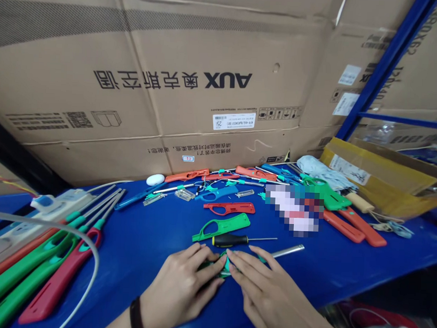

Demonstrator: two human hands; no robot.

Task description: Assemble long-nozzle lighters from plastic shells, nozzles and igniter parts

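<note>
My left hand (184,282) and my right hand (262,285) meet at the near edge of the blue table (144,242). Their fingers press together on a green plastic handle with a teal part (225,267), mostly hidden beneath them. A metal rod (287,251) sticks out from under my right fingers toward the right. Just beyond my hands lie a black-and-yellow screwdriver (237,240) and a loose green handle shell (221,226). My left wrist wears a black band.
Red, blue and green handle shells and thin metal rods are scattered across the table's back. Several long assembled green and red tools (46,268) lie at the left with a white cable. Large cardboard boxes (171,76) wall the back; a blue rack (387,64) stands at the right.
</note>
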